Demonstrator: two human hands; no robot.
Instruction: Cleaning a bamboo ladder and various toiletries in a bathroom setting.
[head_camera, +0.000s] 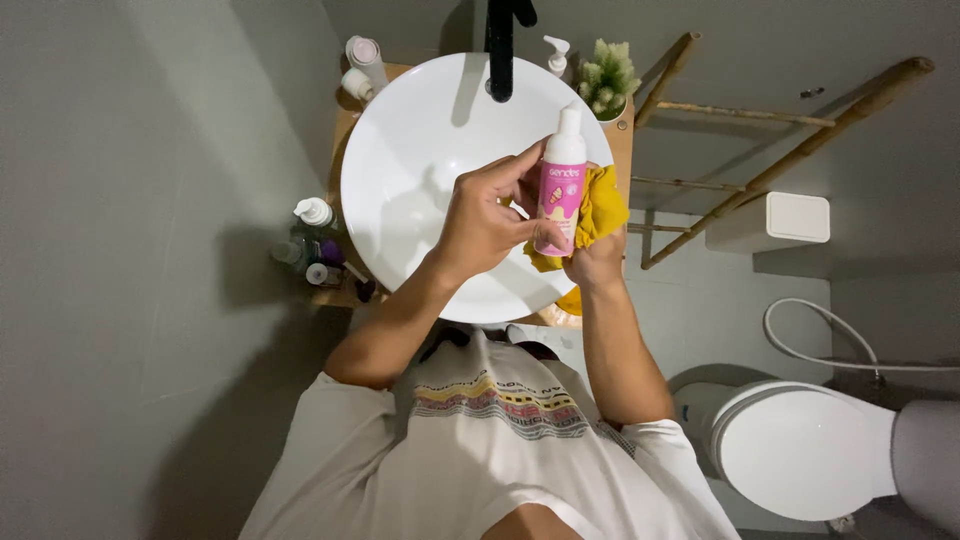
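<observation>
At frame centre I see my left hand (487, 215) gripping a pink-and-white bottle (561, 185); my right hand (597, 262) clutches a yellow cloth (602, 212) against it, above the white basin (400, 170).

Grey walls are enclosing the bathroom; a bamboo ladder (790, 150) is leaning beside a toilet (800, 450) (lid down).

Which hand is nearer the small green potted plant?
Right. The right hand, holding a yellow cloth, sits just below the small green potted plant; the left hand is farther left.

Both forearms raised, left hand (487, 215) fingers curled, right hand (592, 262) clenched
</observation>
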